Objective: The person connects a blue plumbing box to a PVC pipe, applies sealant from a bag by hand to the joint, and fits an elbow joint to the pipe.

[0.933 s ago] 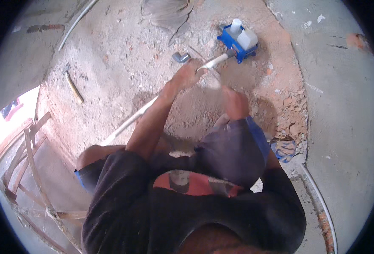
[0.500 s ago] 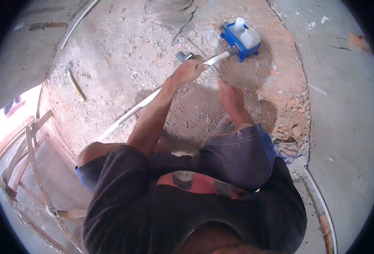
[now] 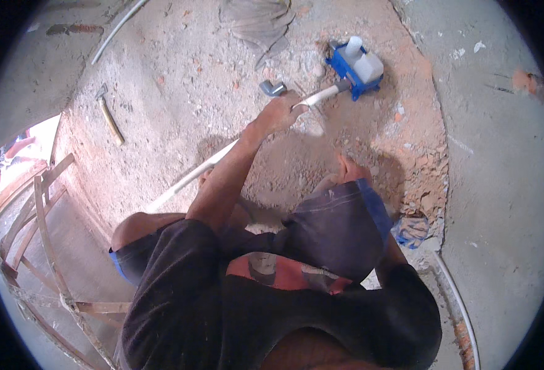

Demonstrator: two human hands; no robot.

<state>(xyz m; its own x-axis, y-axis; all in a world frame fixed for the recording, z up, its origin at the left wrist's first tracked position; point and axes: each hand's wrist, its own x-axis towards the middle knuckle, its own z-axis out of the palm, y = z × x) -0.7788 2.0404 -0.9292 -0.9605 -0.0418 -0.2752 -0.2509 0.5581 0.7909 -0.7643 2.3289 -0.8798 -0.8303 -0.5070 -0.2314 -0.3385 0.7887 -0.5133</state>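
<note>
My left hand (image 3: 282,111) is closed round a long white pipe (image 3: 207,163) near its far end. The pipe runs from beside my left knee up to a blue box (image 3: 358,73) with white pieces in it, where a grey fitting (image 3: 343,85) joins them. Just beyond my left fingers, a thin narrow blade (image 3: 317,110) crosses the pipe, smeared by motion. Close to my right knee, my right hand (image 3: 349,168) is drawn back with its fingers closed, in line with the blade; its grip is partly hidden. A grey pipe elbow (image 3: 272,88) lies beyond my left hand.
A hammer (image 3: 109,115) lies on the rubble-strewn ground at left. A grey cloth (image 3: 261,24) lies at the far side. A wooden frame (image 3: 53,237) stands at lower left, and a person (image 3: 7,157) shows beyond an opening. Along the right rises a grey wall (image 3: 500,172).
My right hand has pulled back from the pipe toward my right knee, drawing the thin blade with it. My left hand keeps its hold on the pipe.
</note>
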